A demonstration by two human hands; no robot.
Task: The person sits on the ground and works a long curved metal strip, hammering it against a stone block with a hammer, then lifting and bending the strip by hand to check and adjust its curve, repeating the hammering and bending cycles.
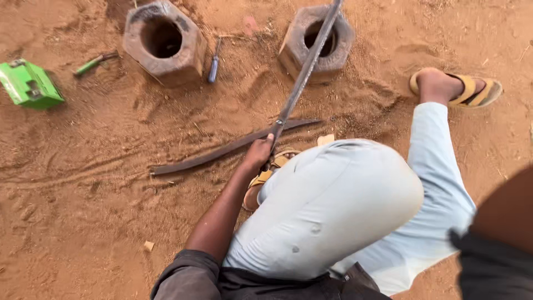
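Head view, setting: The camera looked straight down at bare reddish sand (83,183) marked with drag lines and footprints.
Person: Someone crouched low, knees in pale blue trousers (333,205) filling the lower middle of the picture, with yellow sandals (472,91) on their feet.
Left hand: The left hand (260,153) was closed in a fist around the lower end of a long dark metal bar (308,66).
Bar position: The bar slanted up and away from the fist toward the top of the picture, crossing in front of the right-hand concrete block (316,41).
Crosspiece: A second, curved strip of flat metal (222,151) lay on the sand, and the two seemed joined by a small bolt just above the fist.
Right hand: It was not in view; only a dark upper arm showed at the right edge, so I cannot tell its grip.
Nearby items: A second hollow concrete block (162,41) stood at upper left, a blue-handled screwdriver (213,65) just right of it, a green-handled tool (94,62) to its left, and a green box (29,84) at the far left edge.
Doing it well: As a judgement, a firm fist close to the bolt, with the foot steadying the curved strip, would keep the joint from twisting.
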